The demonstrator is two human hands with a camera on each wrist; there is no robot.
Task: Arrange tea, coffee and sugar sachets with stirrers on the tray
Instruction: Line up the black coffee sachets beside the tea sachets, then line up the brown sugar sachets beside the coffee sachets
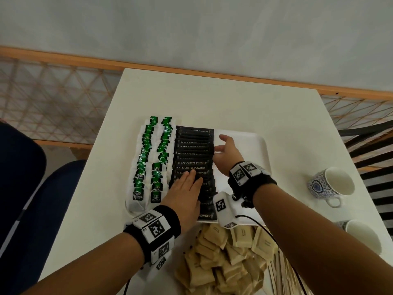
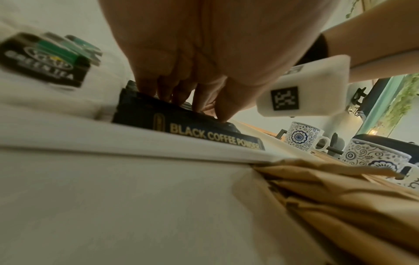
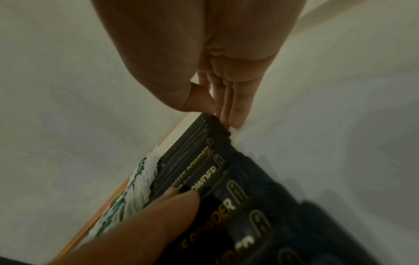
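Head view shows a white tray [image 1: 255, 145] on the worktop [image 1: 212, 99], with two rows of green tea bags [image 1: 148, 158] along its left side and one overlapping row of black coffee sachets [image 1: 194, 158] just right of them. The left hand [image 1: 187, 188] lies flat, fingers straight, pressing on the near part of the coffee row. The right hand [image 1: 226, 154] is released too, its straight fingers [image 3: 235, 107] set against the right edge of the row at the far end, squaring it. Brown sugar sachets [image 1: 223, 258] lie heaped off the tray at the near edge, touching it, with wooden stirrers [image 1: 278, 271] beside them on the right.

These coffee sachets look light, thin and slick, so they will probably slide or fan out under any sideways nudge. Better to press gently from above and push along the long edges than to pinch one. Sugar sachets seem soft paper; take them by the flat faces, a few together.
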